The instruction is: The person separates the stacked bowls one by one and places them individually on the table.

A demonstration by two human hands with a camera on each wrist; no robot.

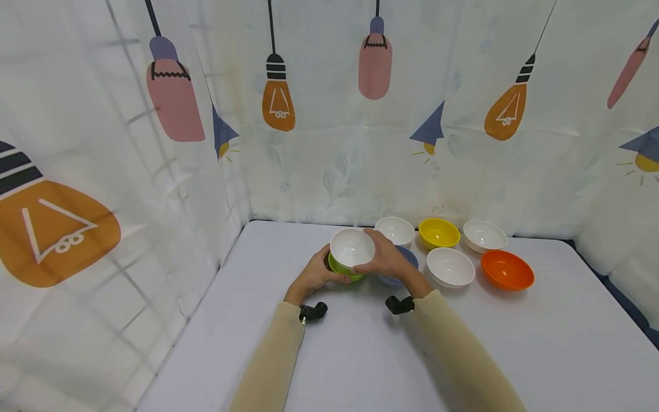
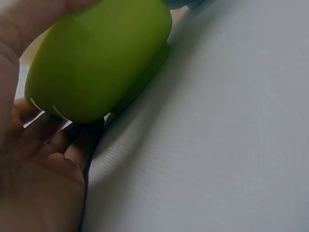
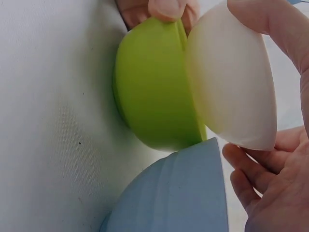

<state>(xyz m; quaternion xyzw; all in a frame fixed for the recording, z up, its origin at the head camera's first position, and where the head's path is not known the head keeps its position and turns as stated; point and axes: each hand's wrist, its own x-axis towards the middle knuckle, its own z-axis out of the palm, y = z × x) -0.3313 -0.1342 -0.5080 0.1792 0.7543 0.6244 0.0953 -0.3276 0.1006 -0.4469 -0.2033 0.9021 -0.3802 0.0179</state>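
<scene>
My left hand (image 1: 315, 274) grips a green bowl (image 2: 101, 58) by its side, thumb near the rim and fingers curled around the wall. The green bowl stands upright, its base close to the table in the left wrist view. A white bowl (image 1: 352, 247) is in my right hand (image 1: 386, 257), held between thumb and fingers at its rim. Its lower part overlaps the green bowl's opening, and the right wrist view shows the white bowl (image 3: 231, 77) tilted against the green rim. A blue bowl (image 3: 169, 193) stands right beside the green one, partly behind my right hand.
To the right, in two rows, stand a white bowl (image 1: 394, 230), a yellow bowl (image 1: 439, 233), another white bowl (image 1: 485, 236), a nearer white bowl (image 1: 450, 267) and an orange bowl (image 1: 507, 270). The white table (image 1: 350, 355) ends at a patterned curtain (image 1: 319, 171) behind.
</scene>
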